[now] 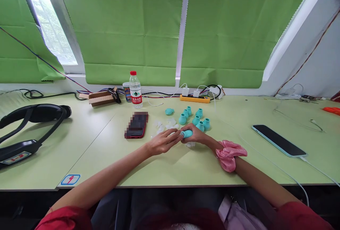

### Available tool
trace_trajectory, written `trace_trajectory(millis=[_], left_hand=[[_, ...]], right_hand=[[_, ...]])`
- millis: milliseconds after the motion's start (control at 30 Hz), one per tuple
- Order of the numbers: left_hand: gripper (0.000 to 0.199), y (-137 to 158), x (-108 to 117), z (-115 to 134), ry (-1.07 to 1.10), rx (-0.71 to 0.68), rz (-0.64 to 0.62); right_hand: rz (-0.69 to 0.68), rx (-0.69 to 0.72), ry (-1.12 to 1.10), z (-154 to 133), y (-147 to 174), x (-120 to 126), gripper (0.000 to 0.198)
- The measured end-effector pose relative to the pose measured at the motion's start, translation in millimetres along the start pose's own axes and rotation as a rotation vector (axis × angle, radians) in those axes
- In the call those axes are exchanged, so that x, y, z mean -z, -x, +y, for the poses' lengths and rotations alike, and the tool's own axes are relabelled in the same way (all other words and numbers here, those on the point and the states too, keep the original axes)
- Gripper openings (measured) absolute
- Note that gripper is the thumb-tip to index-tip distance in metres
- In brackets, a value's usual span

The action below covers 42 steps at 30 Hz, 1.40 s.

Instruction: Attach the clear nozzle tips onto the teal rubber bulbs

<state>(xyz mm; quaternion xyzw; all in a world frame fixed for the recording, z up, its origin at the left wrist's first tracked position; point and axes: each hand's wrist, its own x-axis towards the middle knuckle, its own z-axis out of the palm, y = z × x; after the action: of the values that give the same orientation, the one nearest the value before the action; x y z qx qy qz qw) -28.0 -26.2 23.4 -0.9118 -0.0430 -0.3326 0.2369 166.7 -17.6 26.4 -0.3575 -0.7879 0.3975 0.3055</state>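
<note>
My right hand is closed around a small teal bulb-shaped piece, held on its side just above the table. The fingertips of my left hand meet the left end of that piece, pinched together; what is between them is too small to make out. Several similar teal bulb-shaped pieces stand with their necks upward behind my right hand, and another teal piece lies on its side farther left. Clear plastic bits are scattered behind my left hand, with more clear plastic below the held piece.
A dark red phone and a water bottle stand to the left, near an open cardboard box. A black headset sits far left. An orange power strip lies behind; a charging phone rests right.
</note>
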Motion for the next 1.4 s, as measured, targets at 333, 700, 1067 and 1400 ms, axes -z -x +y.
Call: trace_trajectory(millis=[333, 700, 1067, 1400], left_hand=[[0.030, 2, -9, 0, 0.061, 0.096, -0.032], [0.023, -3, -11, -1, 0.279, 0.186, -0.046], [0.048, -6, -4, -10, 0.341, 0.389, 0.185], [0.018, 2, 9, -35, 0.238, 0.648, -0.177]], right_hand=[[0.008, 0.011, 0.118, 2, 0, -1, 0.011], [0.041, 0.077, 0.343, -4, 4, -7, 0.013], [0.151, 0.100, 0.335, -14, 4, 2, 0.014], [-0.779, -0.352, -0.099, -32, 19, 20, 0.026]])
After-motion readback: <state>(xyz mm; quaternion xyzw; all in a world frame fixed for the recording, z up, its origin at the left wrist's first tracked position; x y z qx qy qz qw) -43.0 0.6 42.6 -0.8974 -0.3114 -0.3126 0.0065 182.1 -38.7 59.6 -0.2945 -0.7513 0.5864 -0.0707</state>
